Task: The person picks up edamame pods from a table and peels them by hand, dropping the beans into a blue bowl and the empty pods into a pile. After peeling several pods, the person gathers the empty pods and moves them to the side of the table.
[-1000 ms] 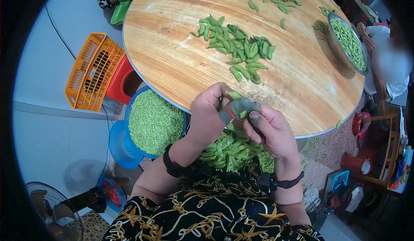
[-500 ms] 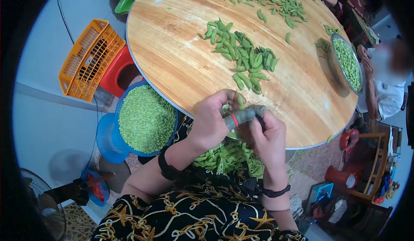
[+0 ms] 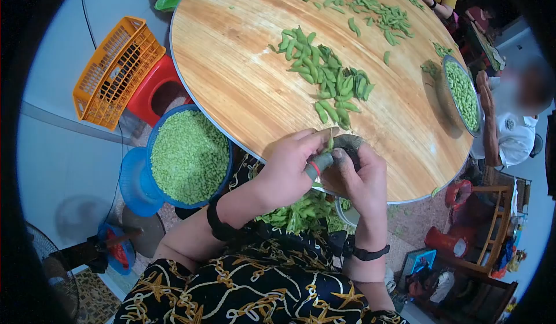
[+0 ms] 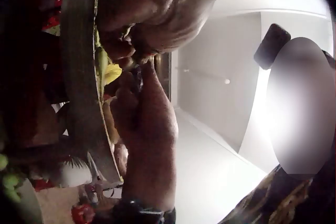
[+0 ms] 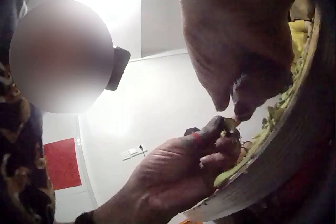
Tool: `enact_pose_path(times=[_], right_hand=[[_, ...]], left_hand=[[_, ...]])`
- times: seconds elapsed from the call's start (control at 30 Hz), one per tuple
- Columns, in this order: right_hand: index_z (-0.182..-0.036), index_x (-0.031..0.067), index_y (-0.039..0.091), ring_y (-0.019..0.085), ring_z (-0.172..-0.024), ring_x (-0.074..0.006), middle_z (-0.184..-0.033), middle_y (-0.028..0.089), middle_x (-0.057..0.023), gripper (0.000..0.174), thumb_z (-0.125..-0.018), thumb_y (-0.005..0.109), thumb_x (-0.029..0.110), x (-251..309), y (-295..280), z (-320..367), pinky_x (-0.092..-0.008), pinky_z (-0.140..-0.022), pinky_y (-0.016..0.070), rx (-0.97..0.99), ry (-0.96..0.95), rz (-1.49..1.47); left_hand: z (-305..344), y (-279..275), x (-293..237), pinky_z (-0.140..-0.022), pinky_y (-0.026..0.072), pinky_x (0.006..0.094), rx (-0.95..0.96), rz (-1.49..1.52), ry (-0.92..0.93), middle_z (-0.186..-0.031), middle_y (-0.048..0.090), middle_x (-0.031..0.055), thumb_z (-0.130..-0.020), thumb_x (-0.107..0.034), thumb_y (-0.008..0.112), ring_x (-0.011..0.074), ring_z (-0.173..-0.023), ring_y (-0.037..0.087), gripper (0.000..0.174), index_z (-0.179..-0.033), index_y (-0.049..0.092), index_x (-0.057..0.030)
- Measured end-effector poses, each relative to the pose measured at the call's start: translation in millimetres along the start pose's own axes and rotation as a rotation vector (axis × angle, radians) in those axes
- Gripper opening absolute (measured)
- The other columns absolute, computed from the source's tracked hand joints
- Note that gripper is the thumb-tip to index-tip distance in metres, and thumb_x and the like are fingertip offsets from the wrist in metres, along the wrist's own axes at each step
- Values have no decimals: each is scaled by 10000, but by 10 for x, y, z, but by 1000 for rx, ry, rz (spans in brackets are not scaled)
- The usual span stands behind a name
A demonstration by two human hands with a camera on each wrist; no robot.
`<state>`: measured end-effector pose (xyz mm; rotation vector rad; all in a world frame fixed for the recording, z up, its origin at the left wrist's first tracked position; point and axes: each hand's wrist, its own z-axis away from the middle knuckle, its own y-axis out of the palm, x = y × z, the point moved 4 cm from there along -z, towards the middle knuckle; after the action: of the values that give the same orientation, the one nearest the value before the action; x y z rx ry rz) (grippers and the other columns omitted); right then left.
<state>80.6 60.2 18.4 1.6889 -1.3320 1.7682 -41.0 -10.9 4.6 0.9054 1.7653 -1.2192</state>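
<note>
My left hand point(image 3: 286, 164) pinches a green soybean pod point(image 3: 330, 141) near the table's front edge. A grey finger cover with a red band point(image 3: 318, 166) is on its thumb. Right against it, my right hand point(image 3: 365, 179) has its covered fingers curled, with thumb and fingertip at the pod's end. Both hands meet at the pod point(image 5: 230, 124) in the right wrist view. Below them lies a heap of soybean pods point(image 3: 298, 213), and the rim of a pale bowl point(image 3: 347, 215) shows under my right wrist. More pods point(image 3: 327, 72) lie on the wooden table point(image 3: 231, 86).
A blue basin point(image 3: 231, 159) full of shelled beans point(image 3: 188, 156) stands left of the table. Behind it are a red stool point(image 3: 138, 102) and an orange crate point(image 3: 95, 80). Across the right side, a metal bowl point(image 3: 447, 102) of beans stands before a seated person point(image 3: 515, 141).
My head view has shifted, so the table and basin sit differently in frame. My left fingers have moved in closer to my right hand, and the pale bowl's rim has come into sight.
</note>
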Motion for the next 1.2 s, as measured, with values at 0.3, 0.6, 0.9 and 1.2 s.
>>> enact_pose_path(times=[0.3,0.6,0.9,1.2], right_hand=[[-836,-28,585,522,-503,-144,-609,560,-143,99,-758,605,30,-14,-9,41,-267,-506,433,96,-66,189],[-817,-25,590,489,-523,-70,-611,578,-61,71,-772,572,27,-117,29,47,-247,-498,426,-33,174,-174],[-787,-10,577,478,-520,-58,-612,541,13,53,-796,586,42,-11,105,13,-213,-476,396,-177,99,-97],[-861,25,590,416,-487,-17,-578,500,36,76,-856,545,87,-84,79,-29,-170,-439,319,-63,177,-222]], left_hand=[[21,-10,-96,-707,461,354,135,-234,59,-901,526,169,-655,101,524,350,-846,539,558,-1198,472,-18],[-67,68,162,-726,451,243,259,606,-149,-919,577,22,-849,-59,560,87,-814,528,341,-1174,497,23],[21,258,194,-628,413,155,48,1026,-444,-974,574,-18,-903,-115,502,24,-783,514,374,-1264,452,-29],[3,100,163,-511,373,157,-167,901,-400,-821,561,-21,-837,-49,579,23,-648,487,372,-1185,447,-64]])
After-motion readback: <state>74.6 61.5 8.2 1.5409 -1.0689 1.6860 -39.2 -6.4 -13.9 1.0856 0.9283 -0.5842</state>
